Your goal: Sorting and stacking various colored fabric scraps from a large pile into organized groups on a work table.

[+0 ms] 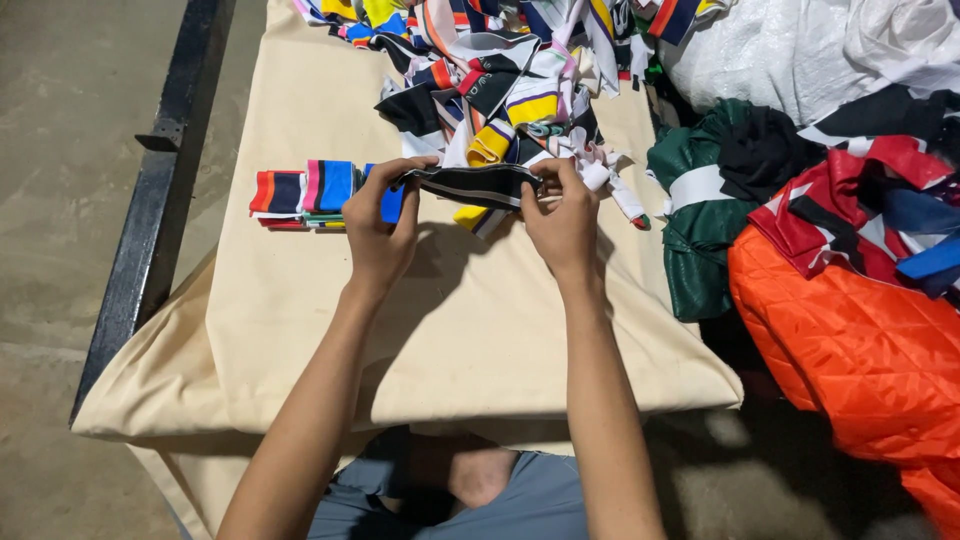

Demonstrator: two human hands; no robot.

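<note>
Pinching the black striped strip (470,184) taut, the left hand (378,232) and right hand (563,222) needed even tension for flat stacking.

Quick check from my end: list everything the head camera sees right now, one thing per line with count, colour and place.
Strip: one, black with pale stripes, stretched between both hands.
Stack: one, folded strips in orange, navy, pink and blue, left of the hands.
Pile: one, loose mixed-colour strips, far end of the cloth.
Cloth: one, beige, covering the table.
Rail: one, black, along the left edge.
Sack: one, white, top right.
Green fabric: one bundle, right of the cloth.
Red fabric: one heap, red, white and blue, far right.
Orange quilt: one, lower right.
Left hand: pinching the strip's left end.
Right hand: pinching its right end.
</note>
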